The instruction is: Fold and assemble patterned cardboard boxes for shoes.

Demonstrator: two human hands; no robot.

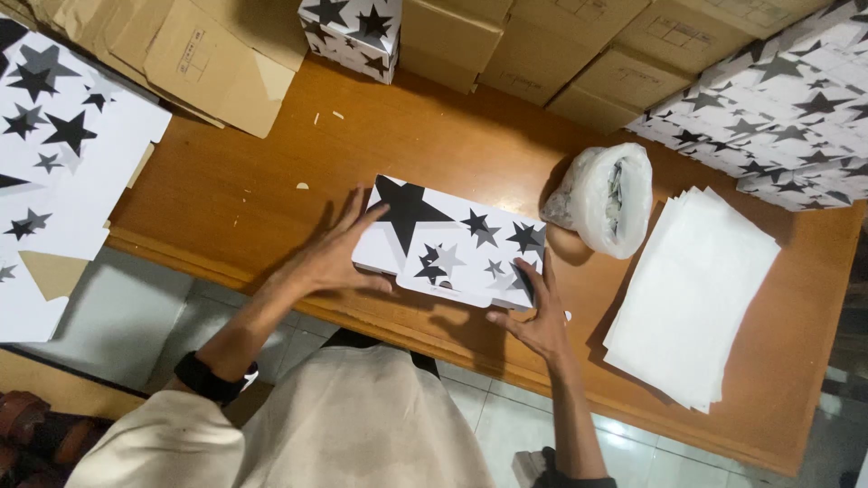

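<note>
left hand (330, 258): fingers spread, flat against the star-print box (452, 242)'s left end
right hand (540, 316): spread too, touching its right corner
box: lying on the wooden tabletop (271, 181)

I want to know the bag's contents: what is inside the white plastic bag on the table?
Through the open mouth of the plastic bag some small greyish pieces show, too small to identify. The bag's cloudy film hides the rest.
</note>
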